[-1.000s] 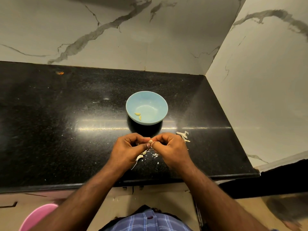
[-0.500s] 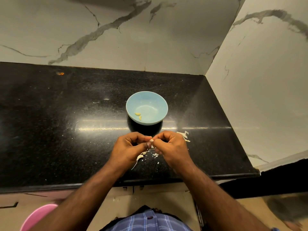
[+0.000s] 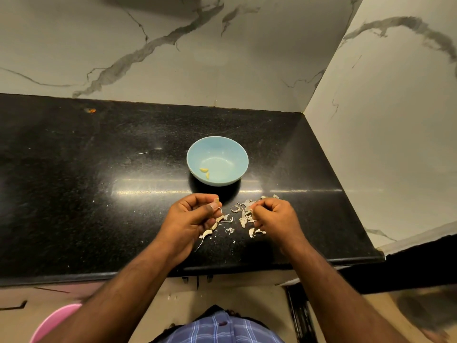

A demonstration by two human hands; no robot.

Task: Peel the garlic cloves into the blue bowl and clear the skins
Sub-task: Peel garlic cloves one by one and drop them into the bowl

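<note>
Left hand [image 3: 191, 216] is pinching a garlic clove [image 3: 216, 201] at the blue bowl's [image 3: 217, 144] six o'clock; right hand [image 3: 274, 216], curled, is perhaps holding skin; stripping likely continues next.

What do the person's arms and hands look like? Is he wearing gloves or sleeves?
No gloves and no sleeves in view. The left hand and right hand are bare, and both forearms are bare up to the picture's edge. No rings, watch or bracelets show. Below is a blue plaid shirt with a dark button.
</note>
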